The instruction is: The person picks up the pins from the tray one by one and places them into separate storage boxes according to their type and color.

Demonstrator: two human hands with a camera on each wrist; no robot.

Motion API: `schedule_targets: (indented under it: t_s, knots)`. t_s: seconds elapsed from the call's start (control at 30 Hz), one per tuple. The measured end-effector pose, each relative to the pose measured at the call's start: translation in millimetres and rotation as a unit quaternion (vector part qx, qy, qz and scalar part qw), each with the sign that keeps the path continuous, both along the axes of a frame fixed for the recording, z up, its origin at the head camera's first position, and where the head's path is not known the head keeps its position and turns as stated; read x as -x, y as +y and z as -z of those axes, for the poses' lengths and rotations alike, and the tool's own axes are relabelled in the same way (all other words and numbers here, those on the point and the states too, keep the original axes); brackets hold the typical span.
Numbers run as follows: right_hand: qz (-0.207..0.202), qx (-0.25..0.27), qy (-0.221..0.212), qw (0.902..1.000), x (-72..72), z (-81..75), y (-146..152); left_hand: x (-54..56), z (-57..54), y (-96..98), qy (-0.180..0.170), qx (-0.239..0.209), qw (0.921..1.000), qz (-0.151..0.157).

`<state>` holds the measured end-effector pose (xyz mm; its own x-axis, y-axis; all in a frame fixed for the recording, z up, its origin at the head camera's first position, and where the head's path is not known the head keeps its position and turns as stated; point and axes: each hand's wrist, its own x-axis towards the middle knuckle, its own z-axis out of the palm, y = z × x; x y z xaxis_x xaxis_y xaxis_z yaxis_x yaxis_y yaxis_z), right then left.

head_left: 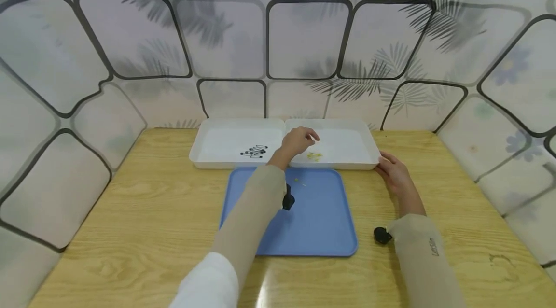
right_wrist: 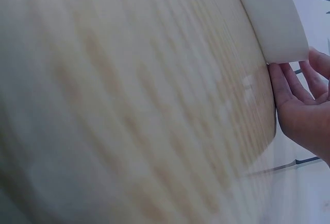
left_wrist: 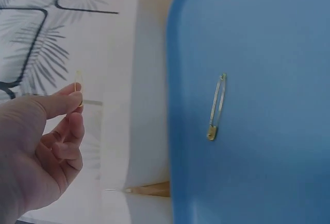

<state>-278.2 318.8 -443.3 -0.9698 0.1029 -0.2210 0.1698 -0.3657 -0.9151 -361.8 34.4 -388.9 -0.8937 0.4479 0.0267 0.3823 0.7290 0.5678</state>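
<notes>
My left hand (head_left: 297, 141) is over the right-hand white tray (head_left: 347, 140), pinching a small gold safety pin (left_wrist: 79, 91) between thumb and forefinger. Below it in that tray lies a little cluster of gold safety pins (head_left: 314, 156). One more gold safety pin (left_wrist: 216, 108) lies on the blue tray (head_left: 321, 221), close to its far edge. At the near right corner of the same white tray, my right hand (head_left: 394, 175) grips the rim with fingers and thumb. The right wrist view shows those fingers (right_wrist: 282, 82) against the tray's outer wall.
A second white tray (head_left: 221, 141) adjoins on the left, with several black safety pins (head_left: 255, 151) in it. Both white trays stand behind the blue one on a wooden table (head_left: 165, 211). Patterned walls (head_left: 308, 37) enclose the table at the back and sides.
</notes>
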Motion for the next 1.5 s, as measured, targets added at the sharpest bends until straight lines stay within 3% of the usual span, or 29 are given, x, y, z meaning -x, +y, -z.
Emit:
schedule_targets:
  t_s: [0.2,0.5,0.83,1.0,1.27,1.5]
  knots:
    - [-0.007,-0.005,0.020,0.9998,-2.0,4.1,1,11.7,16.9,10.5,-0.011,0.000,0.9996,-0.026]
    - [-0.001,-0.006,0.032,0.9995,1.1,5.1,5,14.4,32.5,18.4,-0.013,0.016,0.9973,-0.070]
    - [0.002,-0.014,0.014,0.9998,4.6,4.4,5,15.3,38.7,19.9,0.010,0.044,0.9951,-0.088]
    - [0.005,-0.001,0.017,0.9998,4.9,6.2,7,17.6,42.4,22.7,0.020,0.031,0.9943,-0.100]
    - [0.003,-0.007,0.014,0.9999,2.8,4.5,3,14.2,36.9,17.0,0.029,-0.009,0.9960,-0.085]
    - [0.009,0.012,0.015,0.9998,3.3,4.0,4,-9.7,20.5,10.2,0.028,-0.057,0.9960,-0.063]
